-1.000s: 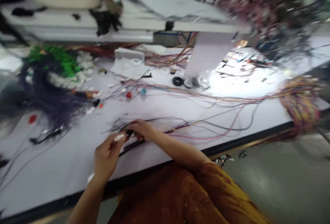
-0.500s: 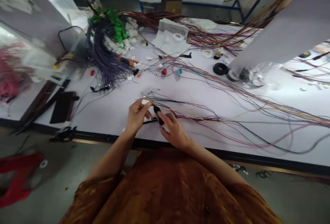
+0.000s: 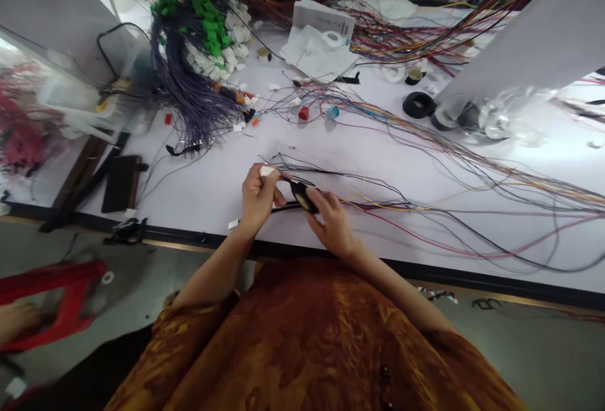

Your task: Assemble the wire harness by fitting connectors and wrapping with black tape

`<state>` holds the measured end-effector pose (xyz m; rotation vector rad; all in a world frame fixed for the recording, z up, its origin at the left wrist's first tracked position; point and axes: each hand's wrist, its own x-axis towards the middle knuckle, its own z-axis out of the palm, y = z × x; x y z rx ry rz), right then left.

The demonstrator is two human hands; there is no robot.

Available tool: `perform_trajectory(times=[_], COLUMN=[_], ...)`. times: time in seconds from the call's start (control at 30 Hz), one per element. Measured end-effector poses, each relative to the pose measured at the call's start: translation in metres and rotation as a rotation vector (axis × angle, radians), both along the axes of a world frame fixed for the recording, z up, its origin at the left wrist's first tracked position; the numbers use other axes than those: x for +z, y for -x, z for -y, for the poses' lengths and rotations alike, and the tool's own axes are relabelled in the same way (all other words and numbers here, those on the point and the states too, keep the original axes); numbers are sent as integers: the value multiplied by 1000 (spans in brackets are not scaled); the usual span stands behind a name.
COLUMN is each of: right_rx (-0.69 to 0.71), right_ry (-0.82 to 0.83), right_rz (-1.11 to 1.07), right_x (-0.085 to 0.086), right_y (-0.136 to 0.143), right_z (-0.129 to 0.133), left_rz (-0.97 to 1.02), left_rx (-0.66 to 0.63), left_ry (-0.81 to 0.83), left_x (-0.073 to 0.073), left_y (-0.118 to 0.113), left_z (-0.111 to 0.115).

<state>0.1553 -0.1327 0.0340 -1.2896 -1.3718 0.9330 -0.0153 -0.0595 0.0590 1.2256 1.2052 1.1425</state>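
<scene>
My left hand (image 3: 258, 200) is closed, with a white connector (image 3: 268, 172) pinched between thumb and fingers. My right hand (image 3: 333, 225) grips a roll of black tape (image 3: 302, 196), its tan core partly visible. A short dark strip runs from the roll towards the connector; whether it is stuck to wires there is too small to tell. Thin black wires (image 3: 347, 174) pass just beyond both hands and trail off to the right. Under the hands lies a black sleeved bundle (image 3: 282, 208), with a small white piece (image 3: 233, 224) near the table edge.
Purple wires (image 3: 189, 92) with green connectors (image 3: 208, 14) lie at back left. A red connector (image 3: 303, 113) and a blue connector (image 3: 333, 112) rest ahead, beside a long bundle of coloured wires. A black tape roll (image 3: 418, 104) lies right. Another person's hand (image 3: 19, 323) is by a red stool (image 3: 70, 291).
The right hand has drawn the tape roll a little to the right, away from the left hand. The view has shifted, and another person's hand now shows at lower left.
</scene>
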Motion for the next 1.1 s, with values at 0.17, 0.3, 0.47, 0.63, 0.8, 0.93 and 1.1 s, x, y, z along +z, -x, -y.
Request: perform_trajectory(times=[0.17, 0.3, 0.47, 0.63, 0.8, 0.93, 1.1], right_rx=[-80, -67, -180, -164, -118, -34, -115], right_ry=[165, 532, 547, 514, 124, -4, 463], right_rz=[-291, -725, -887, -802, -247, -1, -567], right_x=[7, 7, -4, -5, 0, 5, 8], right_y=[7, -1, -24, -31, -24, -17, -21], right_z=[-22, -65, -59, -44, -5, 5, -42], left_rz=[-134, -221, 70, -99, -126, -140, -360], left_rx=[-170, -131, -54, -292, -152, -189, -435], left_ry=[-99, -169, 45, 20, 47, 45, -288], left_x=[19, 17, -10, -14, -7, 14, 32], left_y=[-4, -3, 4, -10, -28, -29, -29], left_z=[9, 15, 0, -7, -12, -2, 17])
